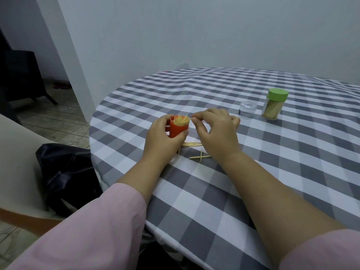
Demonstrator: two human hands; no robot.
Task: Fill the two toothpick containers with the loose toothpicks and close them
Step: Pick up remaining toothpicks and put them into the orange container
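The left hand (165, 137) grips a small orange plastic container (178, 129), open at the top and packed with upright wooden toothpicks, holding it just above the grey-and-white checked cloth of the round surface (272, 172), while the right hand (216, 129) pinches a single toothpick (188, 119) between thumb and forefinger at the container's rim. A few loose wooden toothpicks (199, 156) lie on the surface just below and between the hands. Well apart to the right stands a clear plastic toothpick container with a green lid (274, 104), closed and full, with a small clear plastic cap (247, 109) just beside it on its left.
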